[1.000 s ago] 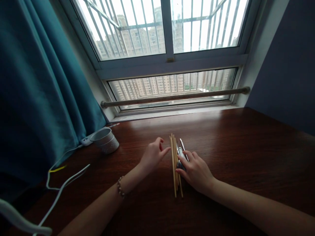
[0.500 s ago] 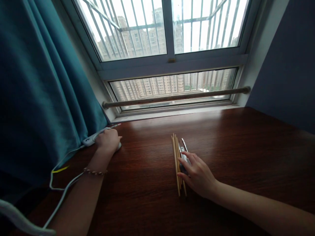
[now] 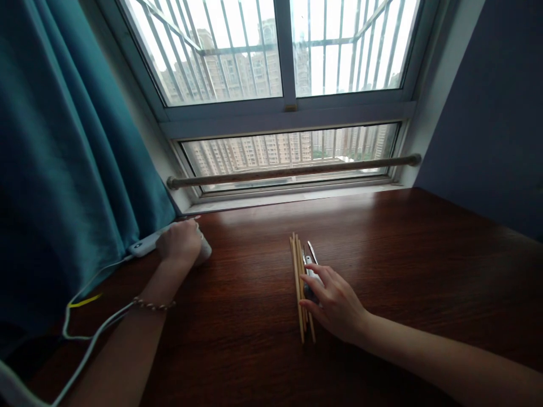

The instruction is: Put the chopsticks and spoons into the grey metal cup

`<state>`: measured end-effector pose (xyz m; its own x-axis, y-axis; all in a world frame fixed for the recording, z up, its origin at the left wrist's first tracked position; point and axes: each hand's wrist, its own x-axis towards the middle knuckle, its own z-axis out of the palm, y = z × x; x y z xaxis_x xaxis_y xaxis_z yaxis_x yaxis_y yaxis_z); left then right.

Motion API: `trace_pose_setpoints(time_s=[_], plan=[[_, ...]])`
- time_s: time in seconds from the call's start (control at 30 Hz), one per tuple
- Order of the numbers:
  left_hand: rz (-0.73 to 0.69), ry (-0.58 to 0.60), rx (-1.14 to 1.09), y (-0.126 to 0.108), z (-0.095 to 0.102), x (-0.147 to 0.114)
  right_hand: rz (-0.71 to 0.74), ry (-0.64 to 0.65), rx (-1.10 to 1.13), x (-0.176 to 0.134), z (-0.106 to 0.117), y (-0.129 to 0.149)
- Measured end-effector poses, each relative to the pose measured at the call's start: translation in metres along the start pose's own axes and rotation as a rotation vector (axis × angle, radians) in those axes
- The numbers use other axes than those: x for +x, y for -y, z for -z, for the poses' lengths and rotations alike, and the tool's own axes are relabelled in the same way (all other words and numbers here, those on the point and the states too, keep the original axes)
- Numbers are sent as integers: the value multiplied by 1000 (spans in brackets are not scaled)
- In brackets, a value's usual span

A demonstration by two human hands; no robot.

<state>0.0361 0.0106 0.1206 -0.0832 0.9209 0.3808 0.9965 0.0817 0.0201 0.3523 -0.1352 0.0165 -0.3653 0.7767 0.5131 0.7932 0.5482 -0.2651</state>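
Observation:
My left hand point(image 3: 179, 244) is closed at the far left of the table, by the curtain. A pale, rounded object point(image 3: 205, 249) shows at its right side, partly hidden by the fingers; its kind is unclear. At the middle of the table lie several wooden chopsticks point(image 3: 296, 282), side by side and pointing toward the window. Right beside them are thin metal utensils point(image 3: 312, 252) and a whitish piece, partly covered by my right hand point(image 3: 333, 294). This hand rests over them with its fingers apart, the fingertips near or touching the chopsticks.
A white power strip point(image 3: 146, 244) lies left of my left hand, its white cable point(image 3: 95, 339) running along the table's left side. A yellow strip point(image 3: 85, 301) is by the cable. The teal curtain point(image 3: 85, 141) hangs left; a rail point(image 3: 292, 170) crosses the window.
More of the pale object shows at my left hand, which has turned it or raised it slightly. My right hand keeps its place over the chopsticks. The whole view has shifted slightly.

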Motion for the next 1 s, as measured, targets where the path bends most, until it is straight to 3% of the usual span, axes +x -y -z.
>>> trace_pose_setpoints(time_s=[0.17,0.27,0.37,0.47,0.6,0.7,0.8,0.9,1.0], plan=[[-248,-135,-113,-47,42,-33,-3,-90,131,10,7,-6],[-561,-275,-441,-79,55,-66,-30,-158,244,15,12,-8],[-850,-237,-742,-105,53,-100,-54,-198,311,15,16,-5],[-1011,-236,-811,-122,42,-126,-90,-277,319,11,16,0],[-1082,-243,-797,-129,36,-139,-170,-362,405,12,13,2],[-1092,-323,-779,-129,33,-135,-334,-431,470,22,17,-12],[-1147,-385,-658,-124,11,-122,-508,-557,497,36,21,-47],[-1103,-286,-652,-115,-31,-109,-657,-659,573,44,16,-91],[-1037,-175,-649,-110,-70,-101,-776,-686,496,42,5,-125]])
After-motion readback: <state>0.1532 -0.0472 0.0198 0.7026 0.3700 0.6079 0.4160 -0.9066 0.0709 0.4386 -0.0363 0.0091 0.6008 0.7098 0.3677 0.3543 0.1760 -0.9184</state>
